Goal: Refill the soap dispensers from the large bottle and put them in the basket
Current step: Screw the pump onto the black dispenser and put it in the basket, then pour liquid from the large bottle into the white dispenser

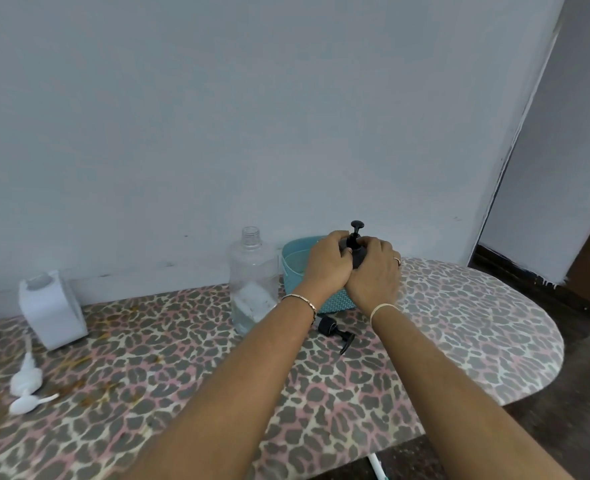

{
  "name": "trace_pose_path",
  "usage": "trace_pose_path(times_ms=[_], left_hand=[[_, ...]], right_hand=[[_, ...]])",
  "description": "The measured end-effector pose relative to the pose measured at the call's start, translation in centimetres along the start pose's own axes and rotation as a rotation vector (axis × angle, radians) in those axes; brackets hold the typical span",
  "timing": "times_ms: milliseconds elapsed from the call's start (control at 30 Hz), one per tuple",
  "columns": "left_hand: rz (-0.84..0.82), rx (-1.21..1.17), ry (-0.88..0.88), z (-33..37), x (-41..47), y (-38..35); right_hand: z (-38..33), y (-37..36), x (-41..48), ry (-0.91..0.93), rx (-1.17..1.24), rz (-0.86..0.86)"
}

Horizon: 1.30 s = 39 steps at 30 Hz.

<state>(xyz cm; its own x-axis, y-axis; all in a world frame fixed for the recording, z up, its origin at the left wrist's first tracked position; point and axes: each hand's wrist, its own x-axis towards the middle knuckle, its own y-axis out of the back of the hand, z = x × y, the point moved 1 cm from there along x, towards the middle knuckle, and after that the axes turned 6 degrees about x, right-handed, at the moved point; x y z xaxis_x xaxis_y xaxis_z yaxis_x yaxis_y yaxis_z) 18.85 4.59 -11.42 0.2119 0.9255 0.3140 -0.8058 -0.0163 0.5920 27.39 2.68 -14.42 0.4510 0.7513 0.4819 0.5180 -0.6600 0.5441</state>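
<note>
Both hands meet on a dark soap dispenser (358,255) held over the teal basket (295,268). My left hand (328,263) grips its black pump collar; my right hand (376,271) wraps the body. The pump head sticks up above my fingers. A large clear bottle (253,282), uncapped and nearly empty, stands just left of the basket. A white square dispenser (51,310) without its pump stands at the far left. Its white pump (26,379) lies on the table in front of it. A loose black pump (335,332) lies below my wrists.
The table (459,323) has a leopard-print cover and rounds off at the right. Brown crumbs or stains are scattered on its left half. A pale wall runs directly behind the objects. A dark doorway and floor lie to the right.
</note>
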Motion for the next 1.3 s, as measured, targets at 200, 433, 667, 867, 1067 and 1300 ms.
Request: trace_pose_path(times_ms=[200, 433, 667, 867, 1067, 1300], left_hand=[[0.113, -0.149, 0.000, -1.0, -6.0, 2.8], [0.263, -0.172, 0.064, -6.1, -13.0, 7.5], [0.360, -0.070, 0.216, -11.1, -18.3, 14.8], [0.568, -0.005, 0.364, -14.7, -20.3, 21.7], [0.727, 0.089, 0.511, -18.2, -19.3, 26.1], [0.713, 0.055, 0.622, -21.4, -15.1, 28.1]], right_hand=[[-2.0, 0.5, -5.4, 0.072, 0.161, 0.004], [-5.1, -0.7, -12.0, 0.155, 0.285, -0.108], [-9.9, -3.6, -17.1, 0.180, 0.367, -0.305], [-13.8, -6.5, -19.5, 0.193, 0.390, -0.463], [-15.7, -9.5, -19.9, 0.255, 0.338, -0.535], [-17.6, -13.3, -17.4, 0.279, 0.293, -0.555]])
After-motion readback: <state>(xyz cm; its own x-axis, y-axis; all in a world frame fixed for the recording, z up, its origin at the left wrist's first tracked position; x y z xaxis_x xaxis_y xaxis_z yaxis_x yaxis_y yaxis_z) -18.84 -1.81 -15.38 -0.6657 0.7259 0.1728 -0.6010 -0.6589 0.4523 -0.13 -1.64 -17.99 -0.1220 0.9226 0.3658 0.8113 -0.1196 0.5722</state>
